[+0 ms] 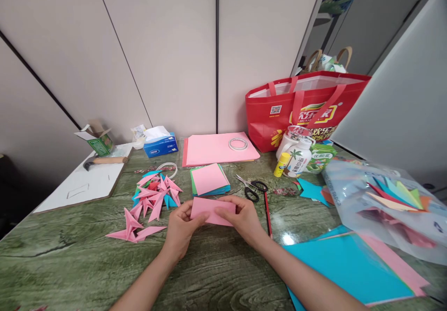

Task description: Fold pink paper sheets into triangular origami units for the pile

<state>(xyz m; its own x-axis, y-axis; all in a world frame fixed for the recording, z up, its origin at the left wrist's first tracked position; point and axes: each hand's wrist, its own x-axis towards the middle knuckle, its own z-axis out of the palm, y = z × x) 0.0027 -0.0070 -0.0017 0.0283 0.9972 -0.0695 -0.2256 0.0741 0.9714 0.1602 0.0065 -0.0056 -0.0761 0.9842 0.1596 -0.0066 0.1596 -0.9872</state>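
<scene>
A pink sheet of paper (213,205), shaped as a wide rectangle and apparently folded, is held up over the table between both hands. My left hand (182,225) pinches its left end, thumb on the near face and fingers behind. At the right end, my right hand (242,215) grips it the same way. Just beyond the hands lies a stack of square coloured papers (210,179) with a pink one on top. Folded pink paper pieces (131,229) sit to the left of my left hand. Black-handled scissors (252,187) rest past my right hand.
A red pencil (267,215) lies right of my right hand. Behind stand a glue stick (281,164), a white jar (298,157) and a red bag (265,120). Blue sheets (349,269) and a plastic bag (349,199) are at right. A hammer (104,160) and tissue pack (160,146) lie left.
</scene>
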